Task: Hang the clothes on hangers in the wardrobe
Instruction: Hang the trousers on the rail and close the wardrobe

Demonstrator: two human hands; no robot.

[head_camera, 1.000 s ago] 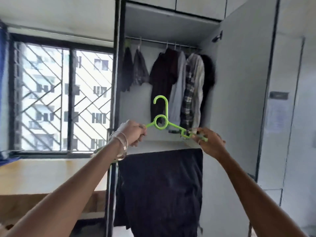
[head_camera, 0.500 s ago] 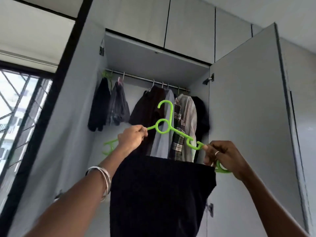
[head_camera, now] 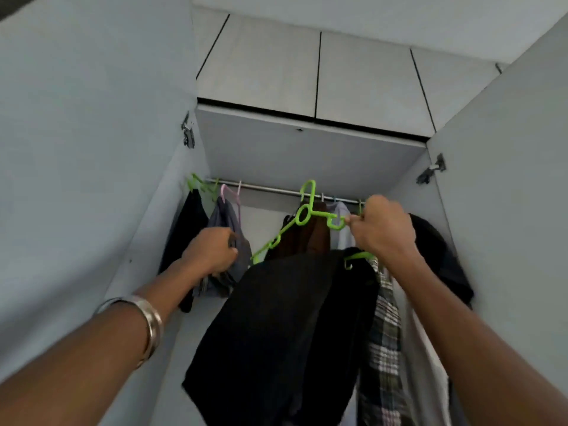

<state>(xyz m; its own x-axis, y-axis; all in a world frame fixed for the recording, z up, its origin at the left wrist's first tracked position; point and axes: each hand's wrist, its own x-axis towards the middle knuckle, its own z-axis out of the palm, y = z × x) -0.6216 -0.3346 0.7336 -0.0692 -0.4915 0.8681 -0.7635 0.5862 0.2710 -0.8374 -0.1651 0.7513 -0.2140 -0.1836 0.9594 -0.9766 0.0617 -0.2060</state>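
Head view: a green hanger [head_camera: 302, 215] with a dark garment [head_camera: 276, 333] held up at the wardrobe rail [head_camera: 270, 189].

The rail is the landmark. The hanger's hook sits at the rail, roughly mid-length; whether it rests on the rail or just in front of it cannot be told. The right hand [head_camera: 384, 229], just below the rail, pinches the hanger's right arm with curled fingers and hides that end. The hanger's left arm slopes down and vanishes behind the garment, which hangs below and is cut off by the bottom edge. The left hand [head_camera: 210, 252], lower and left of the hook, has curled fingers against a grey garment [head_camera: 229, 222]; whether it grips it is unclear. Clothes right of the hook are partly hidden and blurred.
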